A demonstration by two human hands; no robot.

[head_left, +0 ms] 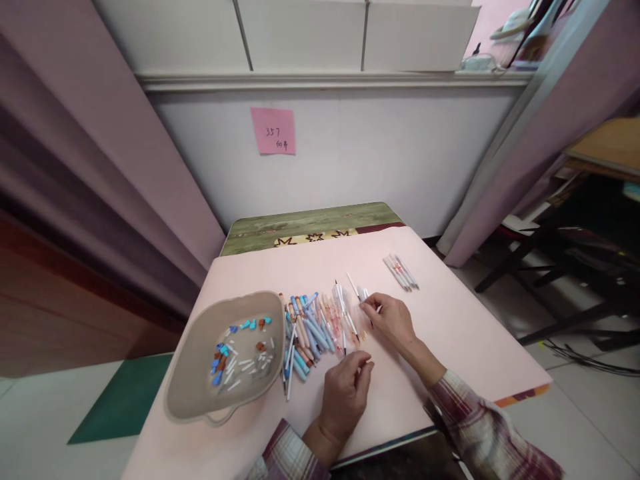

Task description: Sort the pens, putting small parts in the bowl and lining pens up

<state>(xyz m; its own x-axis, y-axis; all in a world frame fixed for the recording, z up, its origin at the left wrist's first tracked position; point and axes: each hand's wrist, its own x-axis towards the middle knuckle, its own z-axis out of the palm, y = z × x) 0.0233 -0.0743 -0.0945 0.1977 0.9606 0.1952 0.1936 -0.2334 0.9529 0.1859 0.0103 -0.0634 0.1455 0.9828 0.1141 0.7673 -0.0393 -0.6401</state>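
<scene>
Maroon-and-white plaid sleeves come in lowest on my feed. Ahead of them I have the left hand just above the pink table covering, fingers curled and the thumb close to the forefinger; I cannot tell whether anything sits between them. Farther forward, my right hand has thumb and forefinger pinched on a slim white refill, which slants across the pile's right edge.

To the left I see a beige plastic basin holding blue pieces, brown pieces and short white plugs scattered over its floor. Just beside its right wall lie blue pen barrels and peach ones, heaped together, then clear, pink-tinted tubes, then white refills with dark tips, nearest to both hands.

Beyond the right hand, apart from the heap, I make out a row of pale pens lying side by side. Past the covering shows the table's green, wood-patterned end. Farthest off, a pink sticky note reading "357" is on the white panel, between mauve curtains.
</scene>
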